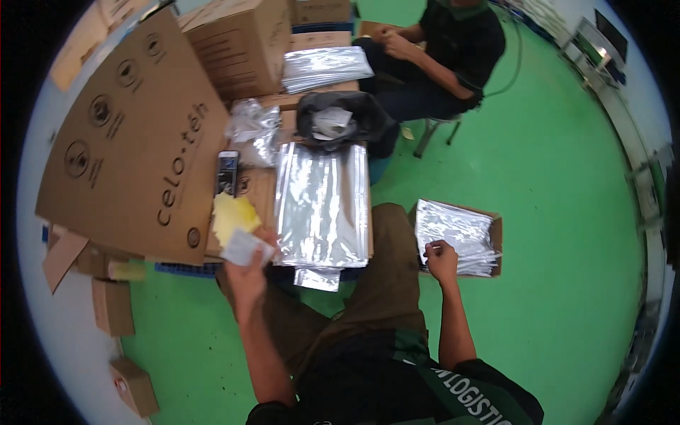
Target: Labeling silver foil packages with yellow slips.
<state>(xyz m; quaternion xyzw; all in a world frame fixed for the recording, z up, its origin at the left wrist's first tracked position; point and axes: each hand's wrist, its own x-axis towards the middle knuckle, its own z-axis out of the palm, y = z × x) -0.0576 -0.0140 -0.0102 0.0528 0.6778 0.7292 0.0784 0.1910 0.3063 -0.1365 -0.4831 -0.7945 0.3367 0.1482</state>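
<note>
My left hand pinches a small white paper piece, slightly blurred, just in front of a torn-edged yellow sheet. To its right lies a flat stack of shiny silver foil bags, with a smaller silver packet sticking out at the near end. Off to the right, my right hand is closed with curled fingers over an open carton filled with silver foil pouches. Whether its fingers grip one of those pouches is hidden.
A phone, crumpled clear plastic and a black-lined bin sit behind the stack. Large cardboard boxes rise at left. More silver bags lie farther back. Another person sits at far right.
</note>
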